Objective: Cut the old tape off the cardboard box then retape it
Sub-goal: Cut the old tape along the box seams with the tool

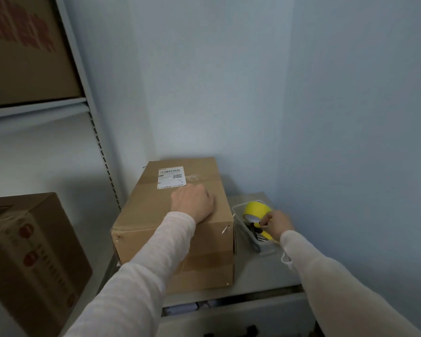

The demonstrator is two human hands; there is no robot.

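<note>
The long brown cardboard box (pixel 156 229) is set on the grey cabinet top (pixel 265 271), toward its back left corner, with its long axis running from the front edge away to the back wall. The left hand (pixel 192 205) is laid on the box's top near the right-hand edge, fingers bent; whether that edge is gripped cannot be told. Well apart from it, the right hand (pixel 278 223) is down in the clear plastic tray (pixel 264 250) just beside the box, where a black-and-yellow handled tool (pixel 259 229) is pinched in front of the yellow tape roll (pixel 254 208). Once lifted, the tool would likely be carried leftward to the old brown tape (pixel 204 183) crossing the top's far end.
</note>
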